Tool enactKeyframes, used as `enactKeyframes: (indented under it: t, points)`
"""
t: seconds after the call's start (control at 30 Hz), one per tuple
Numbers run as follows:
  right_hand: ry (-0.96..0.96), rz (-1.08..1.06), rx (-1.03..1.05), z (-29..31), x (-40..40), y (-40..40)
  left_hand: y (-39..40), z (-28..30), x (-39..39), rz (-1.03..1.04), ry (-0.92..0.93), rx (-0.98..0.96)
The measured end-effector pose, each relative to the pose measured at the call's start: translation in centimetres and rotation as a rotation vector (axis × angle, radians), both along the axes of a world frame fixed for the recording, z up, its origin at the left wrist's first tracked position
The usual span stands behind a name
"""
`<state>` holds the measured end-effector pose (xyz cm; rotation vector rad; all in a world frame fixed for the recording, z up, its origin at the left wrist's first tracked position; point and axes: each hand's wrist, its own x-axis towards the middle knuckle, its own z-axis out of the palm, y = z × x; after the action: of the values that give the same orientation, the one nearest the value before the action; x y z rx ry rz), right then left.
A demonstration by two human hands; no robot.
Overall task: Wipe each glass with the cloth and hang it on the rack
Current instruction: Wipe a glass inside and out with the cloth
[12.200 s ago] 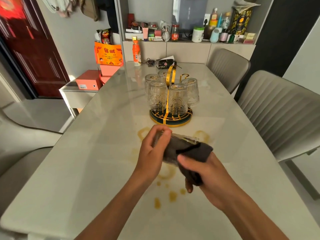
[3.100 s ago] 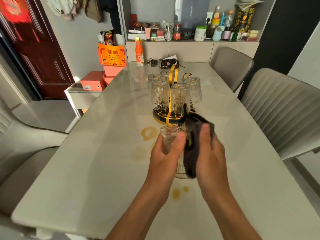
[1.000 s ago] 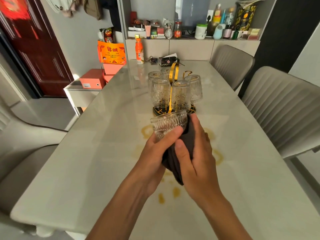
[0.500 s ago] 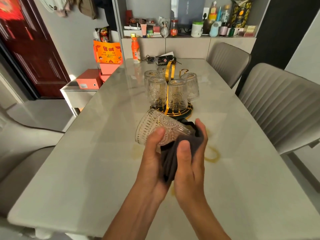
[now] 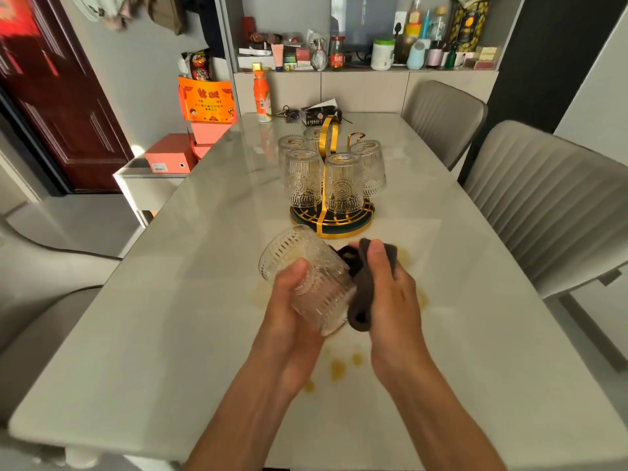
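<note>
My left hand [image 5: 295, 311] grips a clear embossed glass [image 5: 307, 277], tilted so its mouth points up and to the left. My right hand [image 5: 390, 294] holds a dark brown cloth [image 5: 365, 287] against the glass's right side and base. Both are above the table, just in front of the rack [image 5: 331, 219], a round dark base with gold wire and a gold handle. Several matching glasses [image 5: 343, 181] hang upside down on it.
Yellow-brown stains [image 5: 338, 368] mark the pale table [image 5: 170, 317] under my hands. An orange bottle [image 5: 262, 96], keys and a black box [image 5: 319, 113] sit at the far end. Grey chairs [image 5: 543, 198] stand along the right side, another at the left.
The glass has turned from base-up to lying tilted with its mouth towards the upper left. My right hand has slid the cloth along its side towards the base.
</note>
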<state>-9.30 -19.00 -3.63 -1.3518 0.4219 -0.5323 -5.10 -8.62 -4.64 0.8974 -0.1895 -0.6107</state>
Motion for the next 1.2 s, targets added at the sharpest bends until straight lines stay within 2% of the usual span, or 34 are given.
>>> enactKeyframes:
  t: [0.07,0.13,0.2,0.27,0.37,0.4,0.43,0.47,0.53,0.6,0.63,0.67,0.73,0.8,0.83,0.87,0.9,0.97,1.0,1.03,1.07,1.13,1.17,1.2]
  points:
    - [0.073,0.133,0.206,-0.4,-0.1,-1.2,0.6,-0.1,0.5,0.14,-0.228,0.26]
    - [0.004,0.199,0.381,-0.2,-0.5,-2.5,1.1,-0.2,0.6,0.206,-0.497,0.484]
    - [-0.094,0.329,0.455,0.6,-0.8,-3.4,1.6,-0.5,0.5,0.204,-0.767,0.696]
    - [-0.051,0.461,0.381,0.2,-0.9,-3.9,1.8,-0.6,0.5,0.196,-0.994,0.879]
    - [0.207,0.449,0.003,-0.8,-0.9,-4.0,1.6,-0.3,1.2,0.228,-1.362,1.186]
    - [0.243,0.414,-0.073,-0.9,-0.9,-3.9,1.6,-0.2,1.5,0.217,-1.441,1.208]
    - [0.249,0.371,-0.089,-0.9,-0.9,-3.9,1.8,-0.2,1.9,0.188,-1.46,1.147]
    - [0.228,0.339,-0.041,-0.9,-0.9,-4.0,2.1,-0.3,2.1,0.164,-1.407,1.009]
    - [0.179,0.326,0.103,-1.3,-1.2,-3.9,2.6,-0.9,2.3,0.215,-1.189,0.635]
    - [0.163,0.389,0.18,-1.4,-1.7,-3.1,2.0,-1.1,1.3,0.375,-0.973,0.356]
    - [0.167,0.426,0.17,-1.2,-1.8,-2.7,1.5,-1.0,0.5,0.465,-0.882,0.285]
    - [0.157,0.449,0.125,-0.9,-1.7,-2.4,0.9,-0.8,-0.1,0.529,-0.811,0.269]
    - [0.114,0.413,-0.144,-0.3,-1.4,-2.9,0.4,0.5,0.0,0.496,-0.693,0.398]
    - [0.052,0.281,-0.565,0.1,-0.9,-4.1,0.4,1.5,1.2,0.288,-0.534,0.604]
    - [0.039,0.209,-0.7,0.0,-0.7,-4.6,0.5,1.7,1.6,0.184,-0.435,0.633]
    - [0.022,0.168,-0.729,-0.3,-0.8,-4.6,0.4,1.4,1.6,0.176,-0.39,0.605]
    - [0.015,0.165,-0.595,-0.5,-0.9,-4.1,0.4,1.2,1.4,0.252,-0.457,0.528]
    - [0.07,0.249,-0.204,-0.9,-1.4,-2.8,0.4,0.3,0.5,0.462,-0.728,0.359]
    - [0.112,0.307,-0.129,-1.0,-1.7,-2.5,0.6,-0.2,0.2,0.489,-0.796,0.285]
    - [0.124,0.344,-0.182,-1.1,-1.8,-2.8,0.8,-0.4,0.2,0.47,-0.791,0.268]
    - [0.095,0.365,-0.324,-1.2,-1.8,-3.3,0.8,-0.2,0.6,0.431,-0.732,0.32]
    - [0.022,0.31,-0.812,-0.4,-1.3,-4.5,0.7,0.5,1.7,0.291,-0.518,0.593]
    - [0.01,0.254,-0.985,0.0,-1.0,-4.8,0.7,0.9,2.2,0.18,-0.402,0.677]
    - [-0.006,0.208,-1.008,-0.2,-0.9,-4.7,0.6,1.0,2.4,0.124,-0.336,0.654]
